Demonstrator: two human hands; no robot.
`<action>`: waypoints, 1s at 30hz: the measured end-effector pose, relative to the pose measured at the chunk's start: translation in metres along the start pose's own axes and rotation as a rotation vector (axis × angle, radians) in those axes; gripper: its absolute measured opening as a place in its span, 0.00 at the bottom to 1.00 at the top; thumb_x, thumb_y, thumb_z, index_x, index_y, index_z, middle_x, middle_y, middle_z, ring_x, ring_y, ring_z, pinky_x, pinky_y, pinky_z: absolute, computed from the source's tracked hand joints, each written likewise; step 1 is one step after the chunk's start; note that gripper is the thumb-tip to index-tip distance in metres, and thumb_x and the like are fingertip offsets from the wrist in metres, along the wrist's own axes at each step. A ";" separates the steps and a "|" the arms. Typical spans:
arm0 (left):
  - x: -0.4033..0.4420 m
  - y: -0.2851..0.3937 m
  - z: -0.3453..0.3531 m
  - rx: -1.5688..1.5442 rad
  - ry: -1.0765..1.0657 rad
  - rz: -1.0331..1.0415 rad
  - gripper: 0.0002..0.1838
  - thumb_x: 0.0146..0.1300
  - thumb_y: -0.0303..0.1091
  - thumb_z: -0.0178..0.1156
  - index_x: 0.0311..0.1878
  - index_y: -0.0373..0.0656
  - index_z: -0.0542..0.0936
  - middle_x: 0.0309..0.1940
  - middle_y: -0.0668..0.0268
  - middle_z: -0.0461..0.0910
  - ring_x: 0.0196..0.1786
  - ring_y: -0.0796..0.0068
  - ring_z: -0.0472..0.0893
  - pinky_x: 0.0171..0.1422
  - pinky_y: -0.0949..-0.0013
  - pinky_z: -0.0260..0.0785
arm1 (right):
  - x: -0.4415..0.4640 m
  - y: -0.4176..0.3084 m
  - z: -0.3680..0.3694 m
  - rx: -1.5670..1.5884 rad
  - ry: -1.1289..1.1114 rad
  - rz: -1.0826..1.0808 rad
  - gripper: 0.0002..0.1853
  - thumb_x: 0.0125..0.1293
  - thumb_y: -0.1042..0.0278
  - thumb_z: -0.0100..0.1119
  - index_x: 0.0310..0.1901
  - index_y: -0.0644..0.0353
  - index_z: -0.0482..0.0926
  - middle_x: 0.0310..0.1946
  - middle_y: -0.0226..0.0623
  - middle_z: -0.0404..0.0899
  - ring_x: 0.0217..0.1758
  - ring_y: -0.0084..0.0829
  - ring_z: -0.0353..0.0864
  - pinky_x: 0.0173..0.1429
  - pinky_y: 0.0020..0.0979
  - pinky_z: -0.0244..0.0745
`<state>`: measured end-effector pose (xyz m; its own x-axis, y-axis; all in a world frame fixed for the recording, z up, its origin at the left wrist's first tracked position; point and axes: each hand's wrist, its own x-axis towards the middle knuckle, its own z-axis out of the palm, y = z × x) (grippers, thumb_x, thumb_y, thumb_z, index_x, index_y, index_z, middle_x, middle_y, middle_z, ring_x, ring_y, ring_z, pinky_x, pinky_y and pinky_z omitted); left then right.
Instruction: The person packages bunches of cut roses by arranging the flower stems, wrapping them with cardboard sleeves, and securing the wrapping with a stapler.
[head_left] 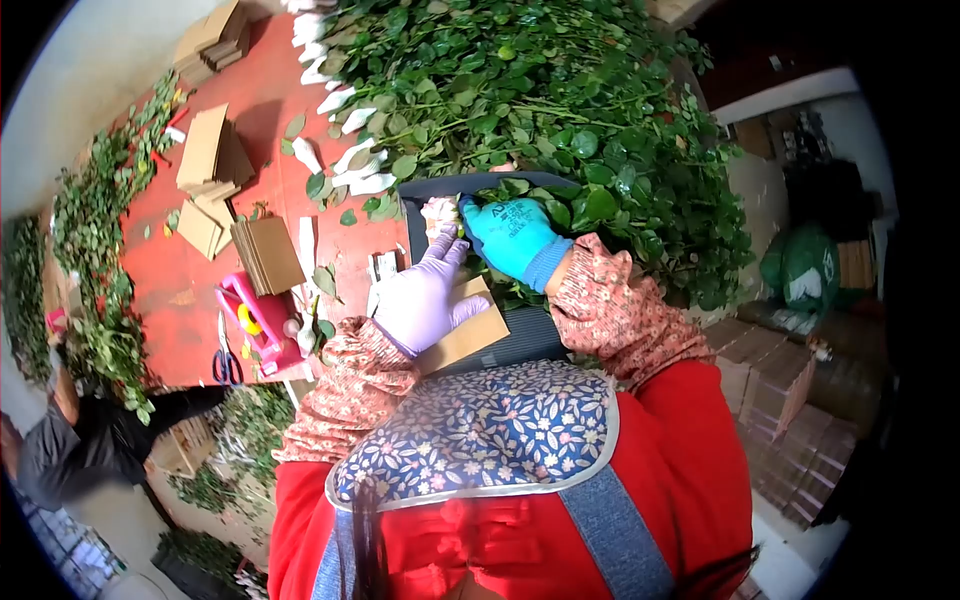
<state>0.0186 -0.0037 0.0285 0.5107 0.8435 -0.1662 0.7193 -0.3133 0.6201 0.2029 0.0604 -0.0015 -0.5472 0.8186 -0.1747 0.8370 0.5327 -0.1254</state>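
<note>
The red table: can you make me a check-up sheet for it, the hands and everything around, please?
Surface: red table, scattered with loose leaves.
Job's things: pale pink flowers at a dark tray; cardboard piece.
Clutter: scissors, pink plastic holder, cardboard stacks.
Hands: left hand, lilac glove, over the cardboard piece and reaching the flowers; right hand, blue glove, beside the flowers, grip unclear.
Cables: nothing seen.
Surroundings: big heap of leafy stems; another person at the left edge.

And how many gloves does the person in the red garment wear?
2: a pale lilac glove on the left hand, partly over a brown cardboard piece, and a turquoise knit-cuffed glove on the right hand, beside green leaves. Any layer underneath would be hidden.
</note>
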 end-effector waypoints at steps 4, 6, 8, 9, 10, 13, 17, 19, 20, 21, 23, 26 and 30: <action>0.006 -0.011 -0.001 -0.094 0.063 0.112 0.35 0.59 0.48 0.66 0.62 0.31 0.72 0.68 0.43 0.64 0.59 0.50 0.78 0.59 0.61 0.74 | -0.007 0.011 -0.009 0.196 0.193 -0.047 0.08 0.61 0.63 0.54 0.36 0.57 0.79 0.26 0.41 0.82 0.28 0.45 0.82 0.32 0.45 0.75; 0.006 -0.006 -0.004 -0.280 0.062 0.045 0.30 0.61 0.39 0.66 0.61 0.30 0.72 0.66 0.43 0.67 0.60 0.54 0.78 0.60 0.61 0.74 | -0.018 0.017 -0.019 0.245 0.346 -0.030 0.09 0.61 0.59 0.57 0.33 0.55 0.80 0.26 0.41 0.81 0.28 0.46 0.81 0.34 0.46 0.75; 0.007 -0.024 0.010 -0.454 0.085 0.024 0.26 0.63 0.31 0.64 0.62 0.29 0.71 0.66 0.49 0.68 0.63 0.62 0.76 0.63 0.65 0.71 | -0.039 0.018 -0.043 0.505 0.343 0.068 0.12 0.64 0.56 0.57 0.32 0.57 0.80 0.26 0.43 0.82 0.27 0.44 0.81 0.33 0.44 0.75; 0.006 -0.036 0.027 -0.772 0.125 -0.006 0.26 0.65 0.28 0.62 0.64 0.31 0.69 0.66 0.53 0.69 0.64 0.66 0.74 0.66 0.68 0.67 | -0.049 0.022 -0.052 0.659 0.273 0.090 0.13 0.65 0.57 0.57 0.33 0.58 0.80 0.25 0.42 0.82 0.25 0.41 0.81 0.31 0.40 0.75; 0.005 -0.037 0.024 -0.794 0.106 -0.029 0.25 0.65 0.26 0.60 0.65 0.32 0.69 0.66 0.55 0.70 0.65 0.69 0.72 0.68 0.69 0.64 | -0.059 0.017 -0.078 0.884 -0.036 0.246 0.12 0.65 0.58 0.59 0.34 0.59 0.81 0.24 0.40 0.81 0.25 0.35 0.81 0.31 0.36 0.74; 0.006 -0.031 0.015 -1.337 0.038 -0.378 0.25 0.68 0.22 0.54 0.68 0.34 0.67 0.64 0.61 0.72 0.65 0.74 0.70 0.71 0.72 0.59 | -0.072 0.011 -0.071 1.350 -0.391 0.193 0.13 0.67 0.58 0.61 0.40 0.62 0.82 0.25 0.36 0.81 0.26 0.22 0.78 0.32 0.27 0.74; 0.007 -0.022 0.038 -1.269 0.253 -0.233 0.25 0.67 0.19 0.51 0.68 0.32 0.66 0.62 0.61 0.72 0.63 0.74 0.71 0.70 0.72 0.60 | -0.073 -0.011 -0.061 1.272 -0.491 0.266 0.28 0.64 0.36 0.56 0.45 0.58 0.81 0.22 0.30 0.81 0.22 0.22 0.79 0.29 0.26 0.74; 0.013 -0.023 0.044 -1.200 0.308 -0.191 0.25 0.66 0.17 0.49 0.68 0.31 0.65 0.63 0.60 0.72 0.65 0.72 0.70 0.71 0.71 0.59 | -0.050 -0.014 -0.079 1.198 -0.637 0.445 0.27 0.67 0.39 0.53 0.47 0.58 0.80 0.25 0.34 0.83 0.21 0.23 0.78 0.29 0.28 0.74; 0.013 -0.023 0.047 -1.190 0.327 -0.186 0.25 0.66 0.17 0.49 0.68 0.31 0.65 0.63 0.60 0.71 0.66 0.72 0.70 0.71 0.71 0.59 | -0.053 -0.010 -0.072 1.311 -0.545 0.444 0.25 0.69 0.41 0.51 0.47 0.59 0.80 0.28 0.38 0.85 0.20 0.24 0.78 0.29 0.29 0.74; 0.016 -0.025 0.050 -1.182 0.351 -0.182 0.25 0.66 0.17 0.49 0.67 0.31 0.66 0.63 0.59 0.71 0.66 0.71 0.69 0.71 0.70 0.58 | -0.051 -0.002 -0.055 1.363 -0.482 0.413 0.26 0.69 0.41 0.51 0.46 0.60 0.80 0.27 0.37 0.84 0.19 0.24 0.77 0.26 0.28 0.73; 0.012 -0.019 0.043 -1.135 0.376 -0.265 0.24 0.66 0.18 0.50 0.67 0.31 0.66 0.64 0.57 0.71 0.67 0.70 0.68 0.73 0.70 0.56 | -0.045 0.007 -0.040 1.283 -0.467 0.423 0.26 0.70 0.42 0.51 0.46 0.61 0.80 0.26 0.35 0.84 0.19 0.23 0.77 0.24 0.28 0.72; -0.005 -0.016 0.017 -1.156 0.452 -0.409 0.21 0.68 0.24 0.51 0.64 0.41 0.71 0.37 0.68 0.79 0.33 0.84 0.75 0.38 0.79 0.68 | -0.038 0.022 -0.030 1.340 -0.404 0.356 0.24 0.71 0.46 0.48 0.46 0.61 0.81 0.24 0.32 0.82 0.19 0.22 0.76 0.23 0.26 0.71; -0.023 -0.049 0.008 -1.104 0.561 -0.336 0.16 0.70 0.28 0.51 0.61 0.40 0.72 0.34 0.70 0.77 0.25 0.88 0.69 0.29 0.82 0.62 | -0.011 0.023 -0.029 1.237 -0.495 0.426 0.25 0.72 0.46 0.47 0.44 0.64 0.82 0.25 0.36 0.84 0.20 0.26 0.79 0.25 0.29 0.74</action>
<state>-0.0252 -0.0114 -0.0045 -0.0797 0.9623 -0.2602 -0.1339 0.2483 0.9594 0.2282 0.0694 0.0262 -0.4195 0.5696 -0.7068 0.5289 -0.4794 -0.7003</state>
